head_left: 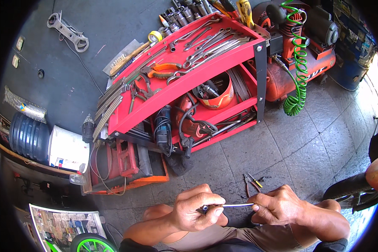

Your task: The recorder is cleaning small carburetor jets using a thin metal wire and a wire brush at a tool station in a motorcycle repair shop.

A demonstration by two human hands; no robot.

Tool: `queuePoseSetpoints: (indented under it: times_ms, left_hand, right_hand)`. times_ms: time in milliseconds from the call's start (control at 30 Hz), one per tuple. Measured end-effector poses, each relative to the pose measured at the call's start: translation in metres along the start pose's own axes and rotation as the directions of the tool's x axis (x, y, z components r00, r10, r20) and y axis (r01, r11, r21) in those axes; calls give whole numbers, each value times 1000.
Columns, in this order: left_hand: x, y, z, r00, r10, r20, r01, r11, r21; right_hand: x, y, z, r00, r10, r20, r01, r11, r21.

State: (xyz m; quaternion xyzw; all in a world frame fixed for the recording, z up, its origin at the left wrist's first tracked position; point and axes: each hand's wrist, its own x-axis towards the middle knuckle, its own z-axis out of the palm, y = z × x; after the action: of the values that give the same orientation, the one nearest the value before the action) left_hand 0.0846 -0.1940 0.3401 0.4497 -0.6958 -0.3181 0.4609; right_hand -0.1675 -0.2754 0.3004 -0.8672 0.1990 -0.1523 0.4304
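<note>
My left hand [197,208] is closed in a pinch, and so is my right hand [279,205]. Between them a thin pale wire-like piece [238,205] stretches straight across above my lap, one end in each pinch. Its exact kind is too small to tell. A small dark round-ended piece [204,208] shows among the fingers of my left hand; most of it is hidden. On the floor just beyond my hands lie pliers [247,185] with reddish-brown handles and a small tool with a yellow-and-black handle [255,180].
A red tool cart [189,90] stands ahead with wrenches, orange-handled pliers [164,70] and power tools. Behind it at right is a red air compressor [277,80] with a green coiled hose [300,63]. A wheel with a green rim [92,244] is at lower left.
</note>
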Motion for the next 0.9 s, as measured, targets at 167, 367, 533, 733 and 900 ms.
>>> queuePoseSetpoints:
  times_ms: [167, 367, 533, 733, 900]
  left_hand:
    - [4, -3, 1, 999, 27, 18, -27, 999, 26]
    - [8, -4, -5, 994, 54, 100, -66, 990, 124]
    - [7, -8, -9, 976, 140, 166, -167, 973, 159]
    - [7, -6, -7, 983, 120, 140, -136, 985, 105]
    - [-1, -10, -8, 984, 102, 148, -103, 995, 0]
  right_hand:
    - [-1, 9, 3, 990, 45, 133, -74, 971, 227]
    - [-1, 3, -5, 978, 45, 202, -128, 900, 416]
    - [-1, -13, -15, 995, 86, 52, -82, 994, -74]
    - [-6, 1, -4, 998, 55, 37, -59, 991, 119]
    - [-7, -10, 1, 986, 162, -25, -140, 911, 388]
